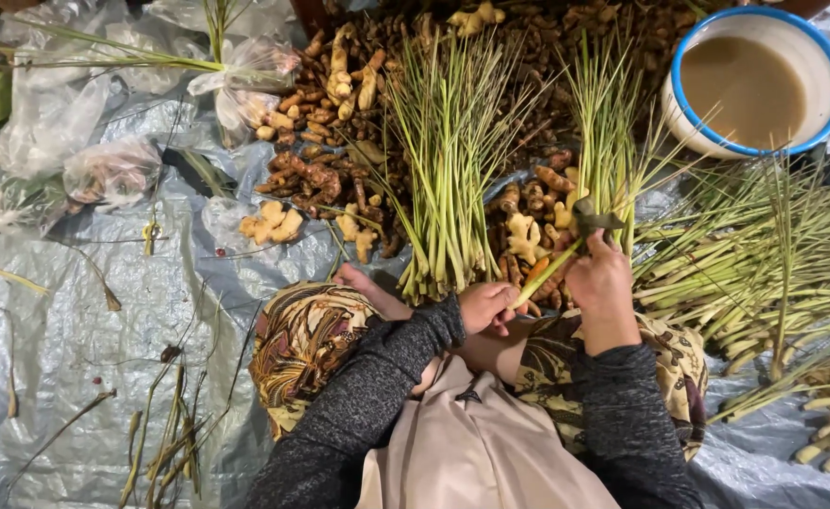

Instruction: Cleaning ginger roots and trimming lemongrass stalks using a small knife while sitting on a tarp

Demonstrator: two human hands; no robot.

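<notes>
Clear plastic bags [75, 141] lay crumpled at the far left corner of the grey tarpaulin [75, 349], with dry stalks [165, 443] scattered near its front edge. Toward the middle, a pile of turmeric and ginger roots [325, 141] sat beside a tied lemongrass bundle [448, 179] fanned upward. The left hand [487, 306] was clenched around the base of a small lemongrass bunch [603, 151], while the right hand [603, 283] gripped its stalks higher up, just beside the root pile. Loose lemongrass [764, 254] lay along the right edge, below a blue-rimmed bowl [688, 123] of cloudy liquid.
</notes>
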